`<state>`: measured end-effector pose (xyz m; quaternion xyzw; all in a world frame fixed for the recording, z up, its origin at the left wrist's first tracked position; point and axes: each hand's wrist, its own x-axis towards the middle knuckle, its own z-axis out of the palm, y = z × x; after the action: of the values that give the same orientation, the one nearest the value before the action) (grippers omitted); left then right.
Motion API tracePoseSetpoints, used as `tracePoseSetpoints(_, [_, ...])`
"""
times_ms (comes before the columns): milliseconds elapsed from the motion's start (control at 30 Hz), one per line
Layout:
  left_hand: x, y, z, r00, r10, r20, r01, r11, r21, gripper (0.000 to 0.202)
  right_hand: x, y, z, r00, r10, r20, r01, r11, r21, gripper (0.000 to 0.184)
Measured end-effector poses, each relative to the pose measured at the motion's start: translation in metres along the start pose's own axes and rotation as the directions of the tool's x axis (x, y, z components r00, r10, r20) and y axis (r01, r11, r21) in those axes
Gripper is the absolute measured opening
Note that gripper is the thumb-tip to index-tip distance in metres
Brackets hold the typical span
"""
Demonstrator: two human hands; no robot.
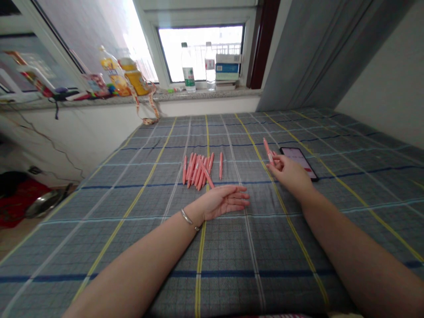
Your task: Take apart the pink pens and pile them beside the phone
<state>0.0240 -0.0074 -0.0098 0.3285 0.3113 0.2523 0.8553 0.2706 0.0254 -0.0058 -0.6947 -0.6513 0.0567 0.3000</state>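
Observation:
Several pink pens (198, 171) lie bunched on the plaid cloth (132, 247), and one of them rests slantwise across the others. A little to their right a single pink pen (221, 166) lies apart. Just in front of the bunch is my left hand (227, 201), on its side with the fingers stretched out and nothing held. Farther right, my right hand (286, 171) pinches another pink pen (266, 148) with its tip pointing up and away. A phone (300, 163) with a lit screen lies beside and partly behind my right hand.
On the windowsill (168, 94) stand two clear bottles (188, 73), a stack of boxes (227, 70), an orange drink bottle (114, 73) and a yellow strapped bottle (136, 79). A grey curtain (311, 53) hangs at the right. Cables run down the left wall.

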Motion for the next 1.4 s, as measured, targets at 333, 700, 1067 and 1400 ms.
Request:
tracePoseSetpoints(333, [0.0, -0.011, 0.007, 0.969, 0.235, -0.07, -0.207, 0.938, 0.277, 0.02, 0.009, 0.016, 0.001, 0.997, 0.062, 0.054, -0.043, 0.951, -0.306, 0.027])
tracePoseSetpoints(700, [-0.013, 0.005, -0.001, 0.673, 0.69, 0.266, -0.109, -0.264, 0.958, 0.029, 0.009, 0.01, 0.008, 0.997, 0.055, 0.053, -0.027, 0.904, -0.427, 0.03])
tracePoseSetpoints(1067, [-0.004, -0.001, -0.025, 0.679, 0.699, 0.224, 0.053, -0.35, 0.935, 0.042, 0.007, 0.006, 0.01, 0.999, -0.042, 0.032, 0.052, 0.891, -0.451, 0.036])
tracePoseSetpoints(1400, [-0.005, 0.004, -0.02, 0.697, 0.671, 0.253, 0.157, -0.488, 0.859, 0.031, -0.003, -0.008, 0.02, 0.937, -0.347, 0.028, 0.345, 0.916, -0.205, 0.026])
